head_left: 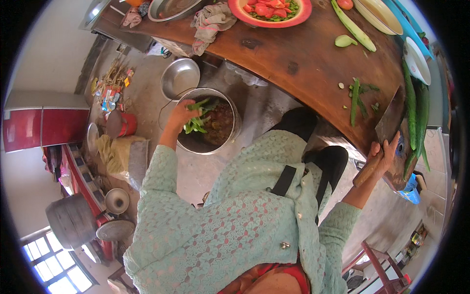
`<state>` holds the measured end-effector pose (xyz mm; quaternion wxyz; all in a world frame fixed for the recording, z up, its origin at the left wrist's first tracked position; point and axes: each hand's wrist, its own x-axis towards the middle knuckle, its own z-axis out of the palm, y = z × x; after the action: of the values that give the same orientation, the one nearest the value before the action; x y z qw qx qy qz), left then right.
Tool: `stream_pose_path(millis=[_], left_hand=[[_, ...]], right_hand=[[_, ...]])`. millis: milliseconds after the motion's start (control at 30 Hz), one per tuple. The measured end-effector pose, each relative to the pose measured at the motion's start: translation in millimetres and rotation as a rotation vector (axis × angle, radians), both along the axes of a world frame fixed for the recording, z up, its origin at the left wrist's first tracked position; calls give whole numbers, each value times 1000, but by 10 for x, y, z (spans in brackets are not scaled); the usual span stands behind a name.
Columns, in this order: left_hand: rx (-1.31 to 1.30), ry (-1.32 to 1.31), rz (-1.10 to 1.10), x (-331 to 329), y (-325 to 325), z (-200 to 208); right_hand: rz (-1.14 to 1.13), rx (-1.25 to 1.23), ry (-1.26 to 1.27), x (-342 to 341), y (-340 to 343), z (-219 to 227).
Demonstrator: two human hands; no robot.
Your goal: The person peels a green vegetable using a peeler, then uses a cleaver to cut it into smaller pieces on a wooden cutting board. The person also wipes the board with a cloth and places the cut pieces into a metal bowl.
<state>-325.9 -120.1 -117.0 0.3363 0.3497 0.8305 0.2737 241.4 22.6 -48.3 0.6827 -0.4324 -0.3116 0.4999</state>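
My left hand (183, 115) is over a metal bucket (234, 131) on the floor, its fingers closed round a bunch of green vegetable peelings (197, 123). Dark scraps (221, 122) lie inside the bucket. At the table's right end, my right hand (386, 156) grips the wooden handle of a cleaver (390, 119), whose broad dark blade lies over the tabletop. Beside the blade are long green cucumbers (421, 115). More green peel strips (355, 104) are scattered on the wooden table (313, 54), left of the cleaver.
A red-rimmed bowl (307, 11) of cut red and green vegetables stands on the table's far side. Near it are a crumpled cloth (211, 24), a peeled pale-green cucumber (356, 28) and a white bowl (416, 60). A metal basin (180, 78) sits on the floor behind the bucket.
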Motion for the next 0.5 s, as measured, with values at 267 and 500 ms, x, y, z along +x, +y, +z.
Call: stream_pose_path(millis=[267, 500], left_hand=[[169, 101, -118, -12, 143, -433], [727, 121, -471, 1438, 873, 728]], right_hand=[[-1, 82, 115, 21, -2, -146], [-29, 192, 334, -56, -82, -26]])
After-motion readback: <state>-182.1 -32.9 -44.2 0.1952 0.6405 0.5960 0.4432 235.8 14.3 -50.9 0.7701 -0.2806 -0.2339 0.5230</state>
